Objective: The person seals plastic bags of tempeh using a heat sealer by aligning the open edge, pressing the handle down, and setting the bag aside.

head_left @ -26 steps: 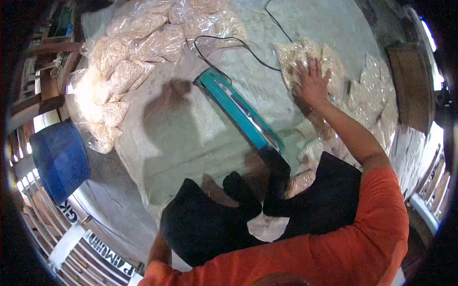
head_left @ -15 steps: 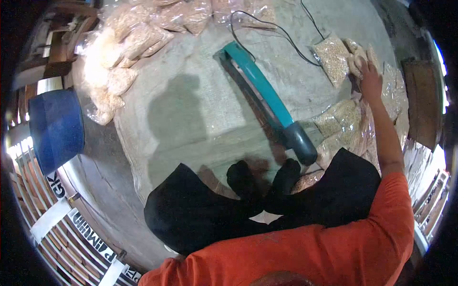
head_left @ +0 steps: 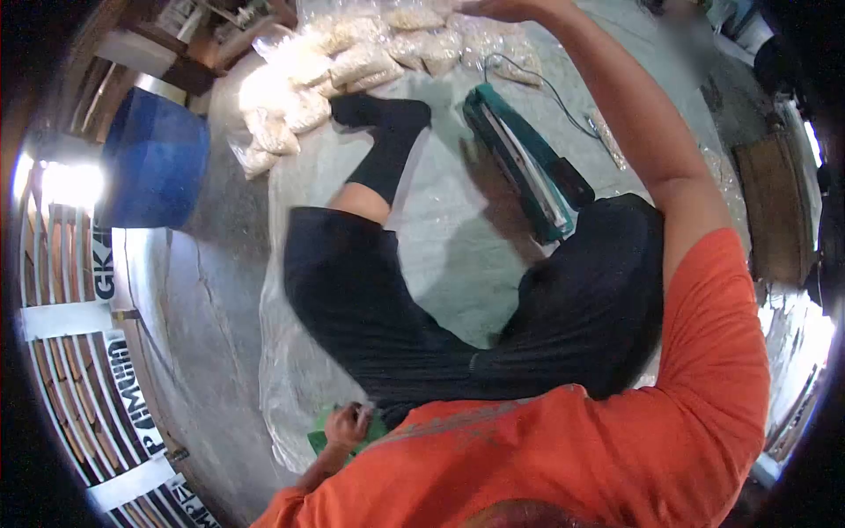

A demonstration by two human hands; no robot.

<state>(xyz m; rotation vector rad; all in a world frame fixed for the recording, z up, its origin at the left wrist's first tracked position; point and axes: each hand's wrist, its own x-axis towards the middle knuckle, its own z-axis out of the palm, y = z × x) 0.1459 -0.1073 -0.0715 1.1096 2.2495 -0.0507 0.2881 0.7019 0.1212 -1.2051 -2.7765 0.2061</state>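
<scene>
At the top edge of the view, the fingers of the right hand [head_left: 506,7] are stretched out over the far pile of filled clear bags [head_left: 370,62]. The frame cuts them off, so I cannot tell whether they grasp a bag or only hover above it. The bags lie heaped in a loose row at the far end of the clear plastic sheet [head_left: 295,405], packed with pale, grainy contents. Down from that hand the bare forearm runs to an orange sleeve [head_left: 713,352].

Low in the view, the fingers of the left hand [head_left: 348,425] are curled inward, resting against a green object [head_left: 319,443] that peeks out beneath them. Whether they grip it or merely lean on it is not clear. Hand and object sit at the near edge of the plastic sheet, which is spread over the grey floor [head_left: 194,290].

Between the two hands, one leg in a black sock [head_left: 387,141] stretches out over the sheet, its foot just beside the bags. To its right lies a teal sealer [head_left: 519,158], closed, with a black cord [head_left: 550,84] trailing from its far end. A blue bin [head_left: 154,167] stands on the floor left of the pile, and a wooden board [head_left: 775,207] lies well apart at the right.
</scene>
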